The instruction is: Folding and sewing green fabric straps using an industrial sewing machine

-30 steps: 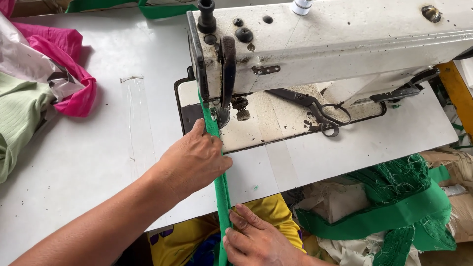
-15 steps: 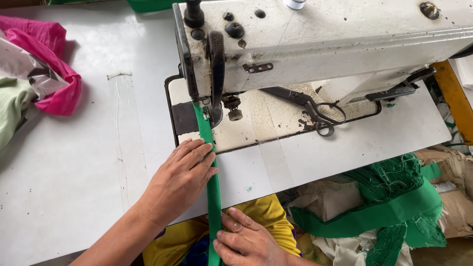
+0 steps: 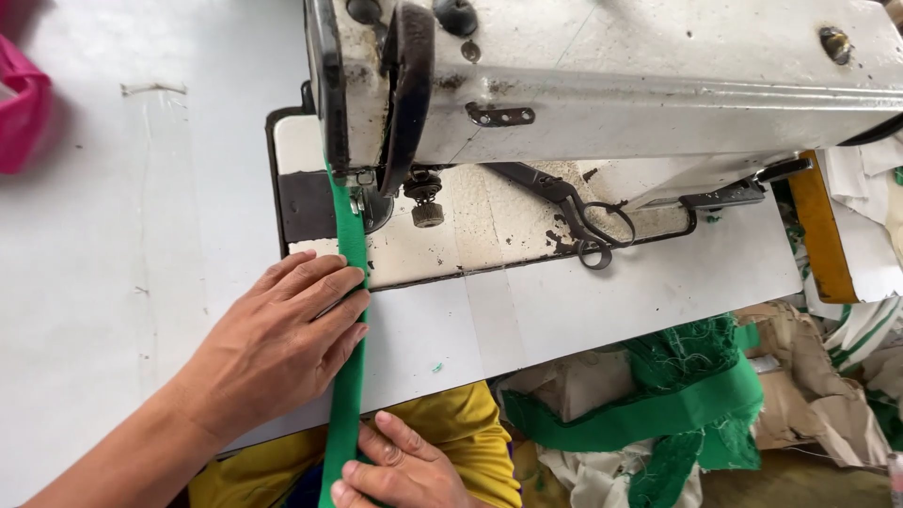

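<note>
A narrow green fabric strip (image 3: 350, 310) runs from under the presser foot (image 3: 359, 198) of a white industrial sewing machine (image 3: 602, 75) down over the table's front edge. My left hand (image 3: 277, 348) lies flat on the white table, fingers together, pressing against the strip's left side. My right hand (image 3: 400, 470) pinches the strip's lower part below the table edge, above my yellow-clad lap (image 3: 461, 433).
Scissors (image 3: 574, 216) lie on the machine bed under the arm. A pink cloth (image 3: 23, 113) sits at the far left of the white table (image 3: 113, 235). Green fabric pieces (image 3: 677, 395) and brown and white scraps pile at the lower right.
The view has moved closer to the machine. The green strip has fed toward the needle, and my left hand has stayed flat beside it while my right hand keeps its hold lower down.
</note>
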